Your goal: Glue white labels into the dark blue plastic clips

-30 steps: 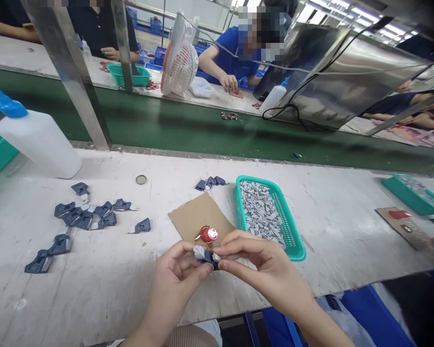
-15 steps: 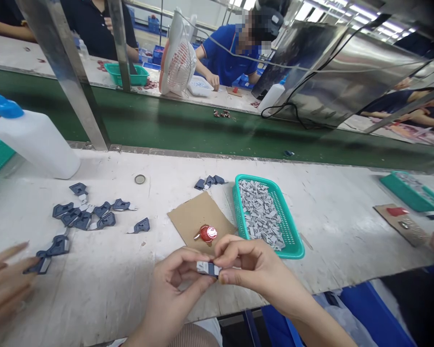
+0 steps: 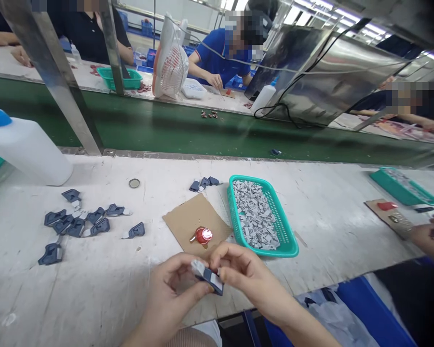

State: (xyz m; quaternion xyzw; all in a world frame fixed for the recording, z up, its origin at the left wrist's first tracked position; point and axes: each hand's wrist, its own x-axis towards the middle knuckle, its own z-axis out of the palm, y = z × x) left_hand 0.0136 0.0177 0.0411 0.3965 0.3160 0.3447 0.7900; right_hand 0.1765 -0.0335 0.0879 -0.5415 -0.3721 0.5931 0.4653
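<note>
The left hand (image 3: pixel 166 290) has its grip closed on a navy-and-grey plastic piece (image 3: pixel 210 278); the right hand (image 3: pixel 243 271) meets it, its grip partly hidden — whether pinching anything, I cannot tell. Cardboard (image 3: pixel 181 219) bearing a glossy red blob (image 3: pixel 204 235) lies just before twelve, a green basket (image 3: pixel 282 219) at one, loose navy pieces (image 3: pixel 75 227) at ten. Farther out, the blue-capped bottle (image 3: pixel 32 152) at ten is cut off — the bag's (image 3: pixel 169 62) red print near twelve, unreadable.

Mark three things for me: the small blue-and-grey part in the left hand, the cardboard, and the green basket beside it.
Blue-and-grey part (image 3: pixel 209 275): head view, on its dark middle.
Cardboard (image 3: pixel 188 218): head view, bare upper area.
Green basket (image 3: pixel 291 247): head view, near right corner.
</note>
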